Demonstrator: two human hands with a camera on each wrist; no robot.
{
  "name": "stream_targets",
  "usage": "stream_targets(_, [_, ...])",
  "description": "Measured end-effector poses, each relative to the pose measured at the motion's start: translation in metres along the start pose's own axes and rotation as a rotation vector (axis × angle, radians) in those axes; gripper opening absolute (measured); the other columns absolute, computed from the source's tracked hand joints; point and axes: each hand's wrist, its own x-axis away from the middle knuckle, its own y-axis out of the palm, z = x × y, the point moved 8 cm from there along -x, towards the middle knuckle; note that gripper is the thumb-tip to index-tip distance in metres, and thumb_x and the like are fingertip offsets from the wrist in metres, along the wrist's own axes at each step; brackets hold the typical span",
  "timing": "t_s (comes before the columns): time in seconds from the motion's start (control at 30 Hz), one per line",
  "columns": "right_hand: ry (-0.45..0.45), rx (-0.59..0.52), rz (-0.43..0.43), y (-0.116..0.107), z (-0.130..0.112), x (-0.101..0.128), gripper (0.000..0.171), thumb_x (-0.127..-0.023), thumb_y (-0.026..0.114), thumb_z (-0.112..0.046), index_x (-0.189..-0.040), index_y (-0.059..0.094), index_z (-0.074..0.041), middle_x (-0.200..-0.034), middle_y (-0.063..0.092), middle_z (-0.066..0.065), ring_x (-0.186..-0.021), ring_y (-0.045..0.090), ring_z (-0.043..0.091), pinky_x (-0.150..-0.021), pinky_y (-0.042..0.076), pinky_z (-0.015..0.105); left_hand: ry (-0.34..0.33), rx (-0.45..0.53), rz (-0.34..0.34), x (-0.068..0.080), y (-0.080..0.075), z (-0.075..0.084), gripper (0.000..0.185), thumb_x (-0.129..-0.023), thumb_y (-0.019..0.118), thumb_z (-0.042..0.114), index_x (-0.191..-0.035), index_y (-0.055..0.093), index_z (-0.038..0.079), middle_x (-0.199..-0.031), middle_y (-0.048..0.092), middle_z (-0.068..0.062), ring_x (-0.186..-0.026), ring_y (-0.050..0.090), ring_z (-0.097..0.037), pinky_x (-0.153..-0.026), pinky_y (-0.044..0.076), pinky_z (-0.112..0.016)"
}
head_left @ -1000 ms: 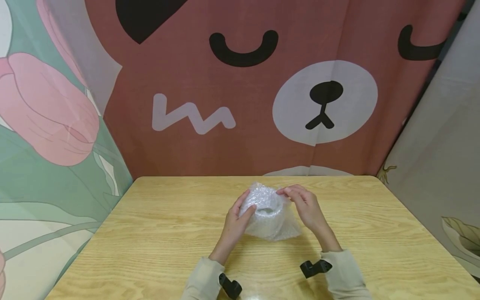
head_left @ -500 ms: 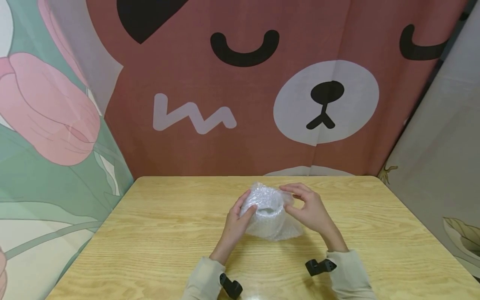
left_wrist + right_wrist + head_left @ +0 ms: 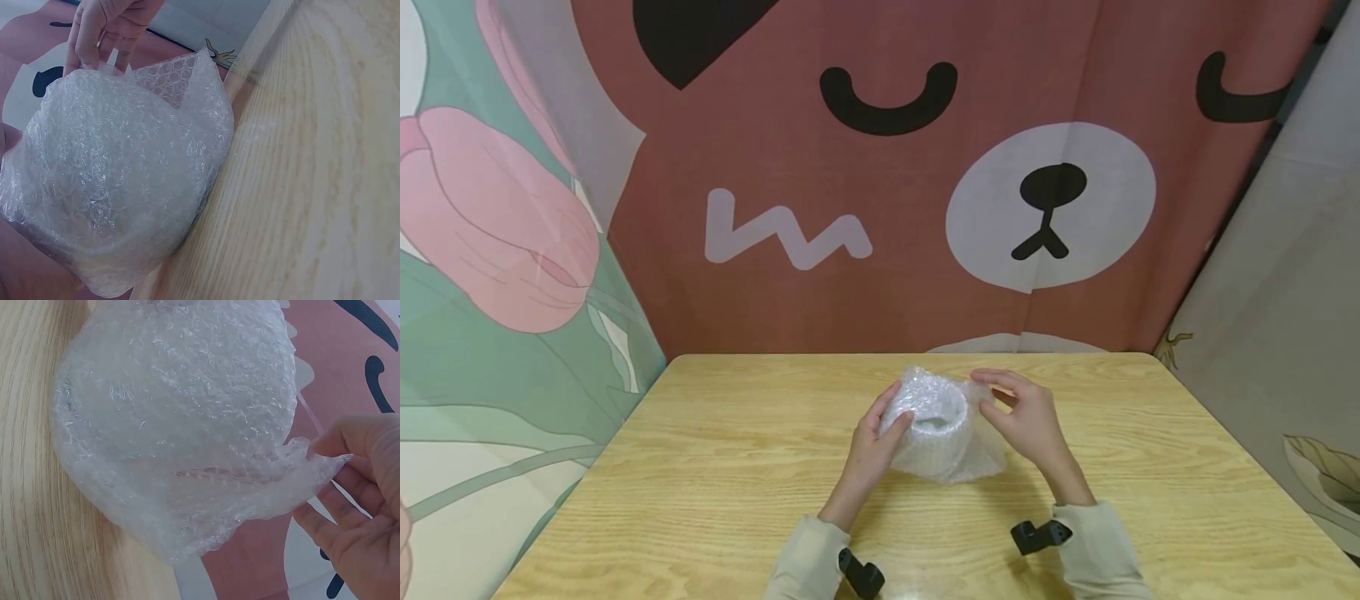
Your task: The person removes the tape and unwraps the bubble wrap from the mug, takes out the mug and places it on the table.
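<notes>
A round bundle (image 3: 936, 437) in clear bubble wrap sits low over the middle of the table, its contents pale and hidden by the wrap. The left hand (image 3: 874, 442) holds it from the left, thumb on the near side and fingers round the far side. On the other side, the right hand (image 3: 1030, 421) pinches a loose corner of the bubble wrap (image 3: 312, 472) between thumb and fingers, drawing it out from the bundle. In the left wrist view a flap of the wrap (image 3: 172, 81) stands away from the bundle, close to the right fingers.
The wooden table (image 3: 715, 467) reaches back to a curtain (image 3: 775, 308) with a bear face on it. Printed curtains also hang at the left and right. Each sleeve cuff carries a black wrist camera (image 3: 861, 575).
The right hand has shifted right, bringing its thumb in against the wrap and pulling the loose corner outward from the bundle. The left hand keeps its hold in the same place.
</notes>
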Motion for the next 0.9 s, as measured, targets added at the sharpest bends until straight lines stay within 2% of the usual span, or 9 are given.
stream_targets(0.2, [0.025,-0.042,0.013,-0.002,0.005,0.000,0.031,-0.082,0.066,0.010,-0.111,0.071,-0.001,-0.114,0.068,0.012,-0.107,0.062,0.028,-0.081,0.053,0.042,0.004,-0.012,0.003,0.000,-0.001,-0.001,0.049,-0.096,0.060,0.015,-0.143,0.047,0.005,-0.146,0.043,-0.016,-0.134,0.037,-0.033,-0.110,0.026,-0.049])
stream_targets(0.23, [0.029,-0.047,0.015,-0.003,0.000,0.000,0.031,-0.082,0.065,0.011,-0.111,0.071,0.001,-0.113,0.068,0.014,-0.107,0.062,0.030,-0.081,0.053,0.044,-0.001,-0.010,-0.001,0.001,0.000,0.004,0.049,-0.096,0.060,0.014,-0.143,0.046,0.003,-0.146,0.043,-0.017,-0.134,0.037,-0.034,-0.110,0.027,-0.049])
stream_targets(0.4, [0.062,-0.054,0.026,-0.005,0.004,0.001,0.029,-0.084,0.065,0.009,-0.112,0.071,0.000,-0.114,0.068,0.013,-0.109,0.061,0.028,-0.080,0.054,0.041,-0.010,0.003,-0.006,0.001,0.000,0.003,0.050,-0.096,0.060,0.014,-0.143,0.046,0.005,-0.147,0.042,-0.016,-0.135,0.036,-0.032,-0.111,0.026,-0.048])
stream_targets(0.47, [0.081,-0.048,0.028,-0.006,0.011,0.001,0.029,-0.085,0.065,0.006,-0.112,0.071,-0.002,-0.115,0.068,0.010,-0.110,0.061,0.026,-0.080,0.054,0.035,-0.008,0.006,-0.005,0.000,0.000,-0.002,0.050,-0.096,0.060,0.015,-0.144,0.046,0.007,-0.147,0.042,-0.015,-0.135,0.036,-0.031,-0.111,0.025,-0.047])
stream_targets(0.67, [0.136,-0.084,0.033,-0.008,0.018,0.002,0.024,-0.091,0.061,0.002,-0.113,0.070,-0.001,-0.117,0.067,0.012,-0.112,0.060,0.026,-0.080,0.050,0.019,-0.015,0.023,-0.005,0.000,0.001,-0.003,0.051,-0.096,0.060,0.014,-0.144,0.046,0.007,-0.148,0.041,-0.014,-0.136,0.035,-0.030,-0.111,0.024,-0.047])
stream_targets(0.77, [0.145,-0.093,0.032,-0.008,0.019,0.002,0.024,-0.093,0.058,0.002,-0.114,0.070,-0.001,-0.117,0.066,0.013,-0.108,0.060,0.022,-0.076,0.049,0.015,-0.017,0.030,-0.006,-0.001,0.001,-0.003,0.051,-0.096,0.061,0.014,-0.144,0.046,0.007,-0.147,0.042,-0.014,-0.135,0.036,-0.030,-0.111,0.025,-0.046])
stream_targets(0.9, [0.139,-0.056,0.021,-0.009,0.021,0.001,0.027,-0.094,0.054,0.001,-0.114,0.071,-0.004,-0.117,0.067,0.009,-0.099,0.059,0.014,-0.079,0.048,0.022,-0.011,0.032,-0.003,0.000,0.001,-0.003,0.050,-0.096,0.060,0.013,-0.144,0.046,0.007,-0.147,0.042,-0.014,-0.135,0.037,-0.030,-0.111,0.025,-0.046])
